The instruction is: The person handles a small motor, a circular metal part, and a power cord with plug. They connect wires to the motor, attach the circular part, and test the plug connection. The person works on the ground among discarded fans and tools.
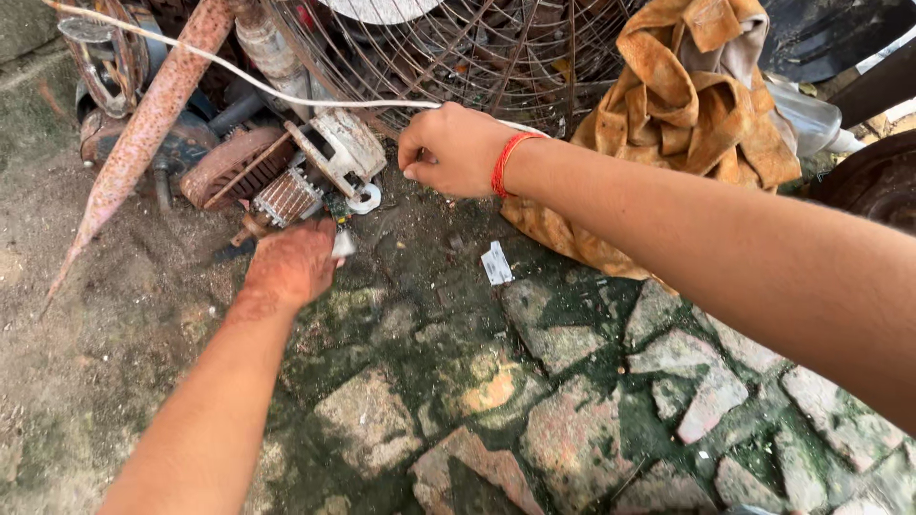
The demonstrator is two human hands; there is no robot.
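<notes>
My right hand (pixel 448 150), with a red band on its wrist, is closed around a thin white cable (pixel 229 69) that runs up to the far left. My left hand (pixel 291 262) reaches down to a small white piece (pixel 343 244) beside a rusty fan motor (pixel 286 197) and its white housing (pixel 342 146); its fingers curl around that piece, partly hiding it. A white ring-shaped part (pixel 365 198) lies just right of the motor.
A rusty wire fan guard (pixel 477 57) stands behind the hands. A mottled rusty fan blade (pixel 143 124) leans at left. A stained orange cloth (pixel 697 105) is heaped at right. A white paper scrap (pixel 496 263) lies on the mossy stone paving (pixel 572 420).
</notes>
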